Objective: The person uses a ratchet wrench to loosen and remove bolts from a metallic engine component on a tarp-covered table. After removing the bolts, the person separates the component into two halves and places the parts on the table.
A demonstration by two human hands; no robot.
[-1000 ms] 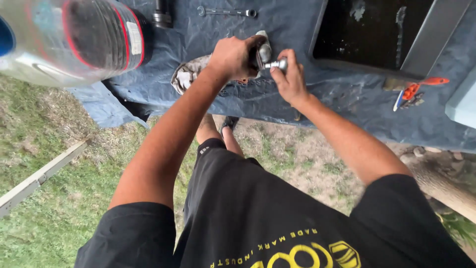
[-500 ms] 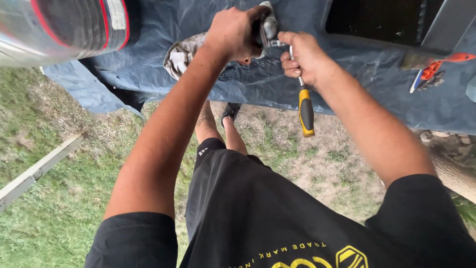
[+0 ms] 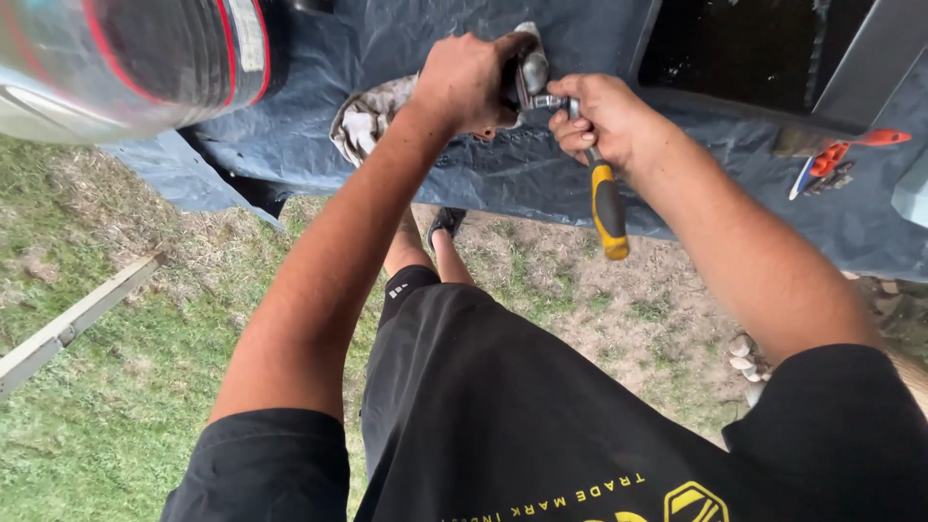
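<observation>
Both hands (image 3: 469, 82) (image 3: 601, 118) on ratchet (image 3: 599, 184) (handle points toward wearer).

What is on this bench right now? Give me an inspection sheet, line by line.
Surface: dark blue tarp draped over a raised bench, creased.
Job's things: small metal part gripped in the left hand; ratchet tool with yellow and black handle held by the right hand, its head at the part.
Clutter: crumpled rag beside the left hand; orange-handled tool at far right; large clear plastic container at upper left.
Hands: both closed, one on each item.
Cables: nothing seen.
Surroundings: grass and bare dirt below; pale bar lying on the grass.
</observation>
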